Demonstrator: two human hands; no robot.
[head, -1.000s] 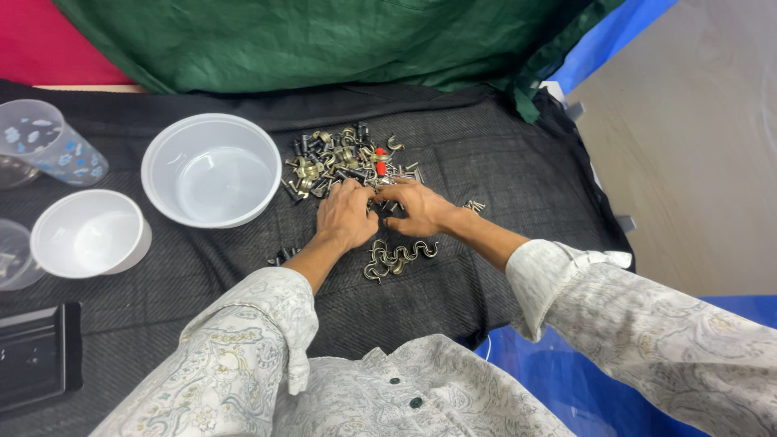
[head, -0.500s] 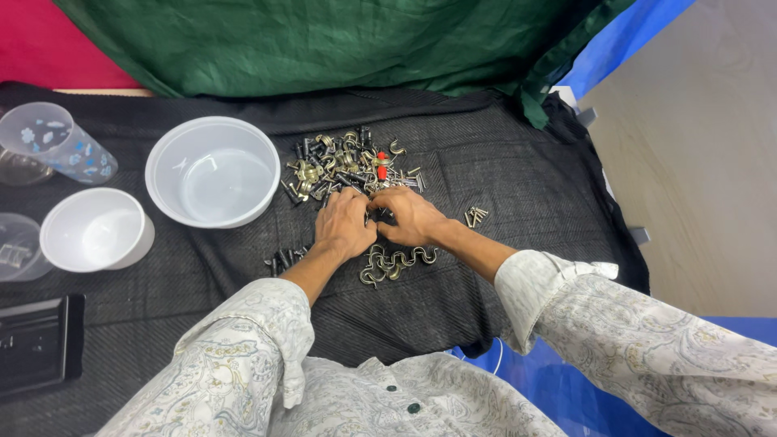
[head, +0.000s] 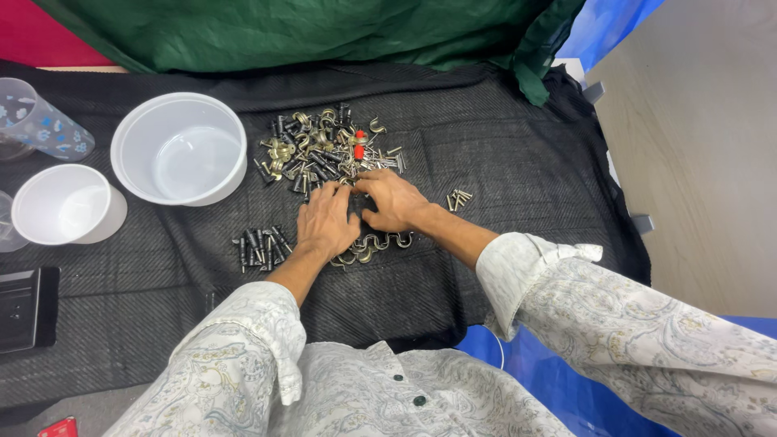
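A mixed heap of small metal hardware (head: pixel 320 150), with brass hooks, dark screws and one red plug, lies on a black cloth (head: pixel 502 154). My left hand (head: pixel 325 222) and my right hand (head: pixel 390 200) rest palm down at the heap's near edge, fingertips close together among the pieces. Whether either hand grips a piece is hidden by the fingers. A row of brass hooks (head: pixel 371 247) lies just below my hands. Sorted dark screws (head: pixel 259 245) sit left of my left wrist, and a few small silver screws (head: pixel 458 199) lie right of my right hand.
A large white tub (head: pixel 180 148) stands left of the heap, a smaller white tub (head: pixel 66 205) further left, and a clear cup (head: pixel 39 121) at the far left. A black device (head: pixel 24 309) lies at the left edge. Green fabric (head: pixel 324 28) hangs behind.
The view has shifted slightly. Both hands stay at the near edge of the heap, with only small finger movements between them.
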